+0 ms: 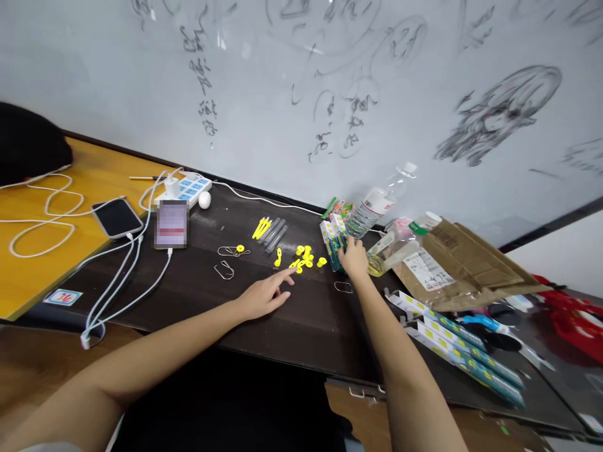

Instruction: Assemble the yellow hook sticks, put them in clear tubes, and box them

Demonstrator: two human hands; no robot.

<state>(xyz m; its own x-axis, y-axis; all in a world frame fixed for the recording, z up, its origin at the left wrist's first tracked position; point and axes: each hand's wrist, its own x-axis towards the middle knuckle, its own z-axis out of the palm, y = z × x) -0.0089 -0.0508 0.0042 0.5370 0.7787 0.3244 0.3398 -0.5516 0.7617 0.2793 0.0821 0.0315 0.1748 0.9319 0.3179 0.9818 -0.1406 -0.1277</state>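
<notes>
My left hand (266, 295) hovers low at the table's near middle with fingers stretched out and nothing in them. Just beyond its fingertips lies a cluster of small yellow plastic parts (307, 256). My right hand (354, 257) has its fingers curled on the side of the narrow white-and-green cardboard boxes (332, 243); its grip is partly hidden. Between the hands and the whiteboard are yellow sticks (262, 228) and grey tubes (274, 235). Bent metal wires (225, 270) lie left of the yellow parts, and another wire loop (343, 287) sits below my right hand.
Two clear bottles (372, 210) (398, 245) and a brown parcel bag (464, 263) stand right of my right hand. More long boxes (466, 358) lie at the right. Phones (117, 218), a power strip (192, 189) and white cables occupy the left. The whiteboard (264, 94) rises behind the table.
</notes>
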